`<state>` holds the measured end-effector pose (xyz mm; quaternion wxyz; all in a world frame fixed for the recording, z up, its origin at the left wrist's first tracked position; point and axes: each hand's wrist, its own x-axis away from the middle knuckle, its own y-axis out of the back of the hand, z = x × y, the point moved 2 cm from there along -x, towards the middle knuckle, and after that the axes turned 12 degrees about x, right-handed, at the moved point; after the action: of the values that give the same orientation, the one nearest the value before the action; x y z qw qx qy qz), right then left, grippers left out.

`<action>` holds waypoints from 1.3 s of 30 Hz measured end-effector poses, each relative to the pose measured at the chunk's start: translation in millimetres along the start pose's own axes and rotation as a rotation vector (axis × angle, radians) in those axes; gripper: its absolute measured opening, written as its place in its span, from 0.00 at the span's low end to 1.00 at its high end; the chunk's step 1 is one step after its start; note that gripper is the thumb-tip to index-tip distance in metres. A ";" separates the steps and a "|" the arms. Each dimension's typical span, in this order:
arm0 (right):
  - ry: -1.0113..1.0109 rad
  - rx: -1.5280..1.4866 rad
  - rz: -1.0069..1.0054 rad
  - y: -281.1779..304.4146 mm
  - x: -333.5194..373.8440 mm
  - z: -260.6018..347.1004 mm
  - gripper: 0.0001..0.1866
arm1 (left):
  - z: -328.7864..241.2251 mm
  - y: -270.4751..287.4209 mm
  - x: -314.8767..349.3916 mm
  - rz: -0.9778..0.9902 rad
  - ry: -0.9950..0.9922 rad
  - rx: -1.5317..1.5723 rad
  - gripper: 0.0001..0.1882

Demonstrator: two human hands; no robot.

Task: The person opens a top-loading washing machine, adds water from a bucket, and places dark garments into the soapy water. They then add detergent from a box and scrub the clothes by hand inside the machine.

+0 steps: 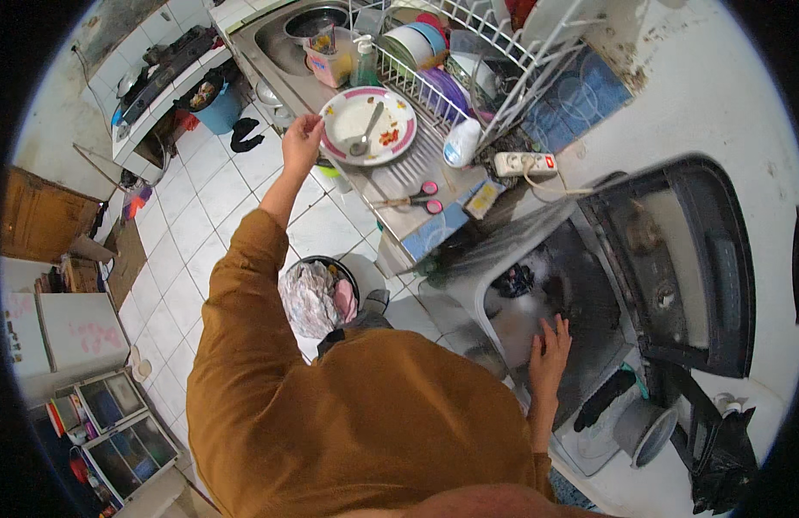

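At the left rim of a white plate with a pink patterned border (339,142), my left hand (303,136) is closed, fingers pinching the edge. A spoon (365,131) and some red food scraps (389,137) lie on the plate. The plate is over the steel drainboard (395,183); whether it rests there or is lifted, I cannot tell. My right hand (549,347) holds nothing, its fingers apart, over the open washing machine tub (581,289). Dark cloth (513,281) and whitish, cloudy water show inside the tub.
Pink-handled scissors (428,197), a sponge (483,199) and a power strip (525,164) lie near the counter's right end. Behind the plate stand a soap bottle (365,62) and a loaded dish rack (511,52). A laundry basket (356,281) sits below the counter.
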<state>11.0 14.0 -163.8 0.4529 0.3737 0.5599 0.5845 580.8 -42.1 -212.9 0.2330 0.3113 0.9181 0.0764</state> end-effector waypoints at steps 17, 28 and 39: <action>-0.214 0.061 0.126 -4.2 -9.7 48.6 0.13 | 90.8 -36.3 -268.3 0.074 -0.128 -0.674 0.22; -0.230 0.057 0.122 -7.7 -13.5 58.2 0.13 | 75.8 -45.3 -263.8 0.001 -0.281 -0.808 0.08; -0.108 -0.035 -0.025 -8.3 -41.6 70.1 0.13 | 80.7 -31.9 -279.6 0.216 -0.216 -0.601 0.07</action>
<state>91.0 -3.5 -162.6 0.4961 0.3901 0.5289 0.5674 797.1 -237.6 -186.6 0.4009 0.3303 0.7864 0.3343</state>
